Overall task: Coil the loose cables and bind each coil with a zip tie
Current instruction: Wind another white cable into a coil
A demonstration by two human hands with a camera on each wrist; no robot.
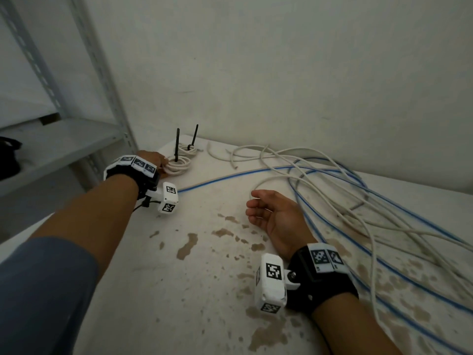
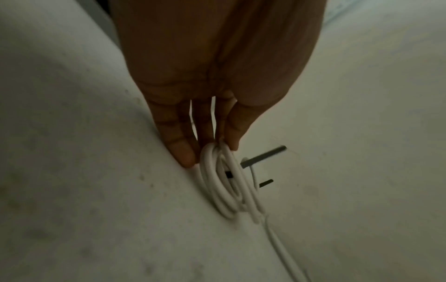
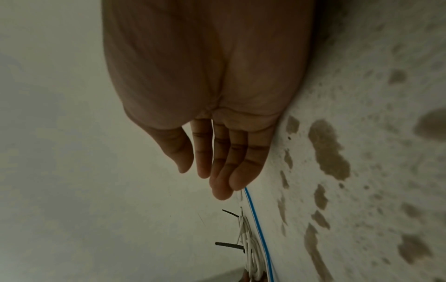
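Observation:
A small coil of white cable (image 1: pixel 179 165) (image 2: pixel 224 188) lies at the table's far left, bound by a black zip tie (image 1: pixel 177 146) (image 2: pixel 264 156) whose tail stands up. My left hand (image 1: pixel 162 162) (image 2: pixel 214 150) pinches the coil's near rim between the thumb and straight fingers. Just behind lies a second tied coil (image 1: pixel 188 149) with its own zip tie (image 1: pixel 195 134). My right hand (image 1: pixel 252 203) (image 3: pixel 210 177) rests on its edge mid-table, fingers relaxed, holding nothing. Loose white cable (image 1: pixel 320 190) and blue cable (image 1: pixel 230 175) (image 3: pixel 258 225) sprawl to its right.
The white table (image 1: pixel 204 278) is stained with brown patches at the front and right. A wall runs close behind the cables. A grey metal shelf unit (image 1: pixel 64 139) stands off the table's left side, with a dark object on it.

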